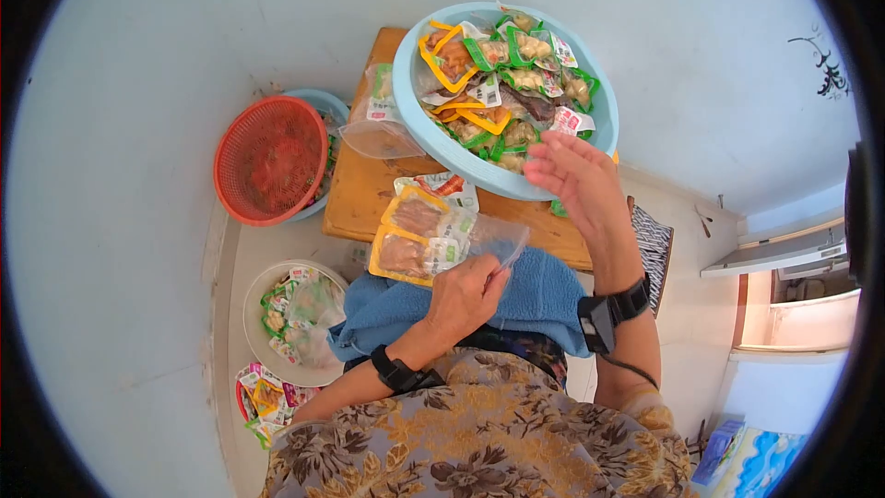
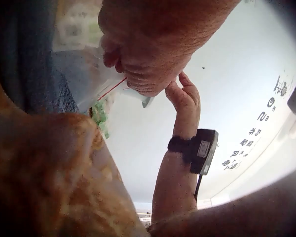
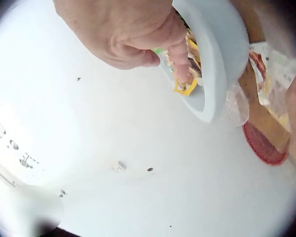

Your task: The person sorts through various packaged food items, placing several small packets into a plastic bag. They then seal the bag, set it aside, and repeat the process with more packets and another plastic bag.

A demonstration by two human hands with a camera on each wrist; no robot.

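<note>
My left hand (image 1: 464, 299) grips the gathered mouth of a clear plastic bag (image 1: 498, 237) above my lap. In the bag lie yellow-edged food packets (image 1: 403, 254) with brown contents. My right hand (image 1: 583, 186) is raised at the near right rim of a light blue basin (image 1: 419, 143), fingers extended and nothing held. Heaped in that basin are small vacuum packets (image 1: 527, 80) with green or yellow edges. The left wrist view shows my left hand (image 2: 153, 44) with fingers curled in; in the right wrist view my right hand (image 3: 133, 29) overlaps the basin (image 3: 214, 74).
A wooden table (image 1: 359, 207) bears the basin, another clear bag (image 1: 378, 136) and a red-and-white packet (image 1: 438, 186). To the left, a red colander (image 1: 272, 161) rests on a blue basin. A white bucket (image 1: 258, 341) of packets stands on the floor. A blue towel (image 1: 544, 300) covers my lap.
</note>
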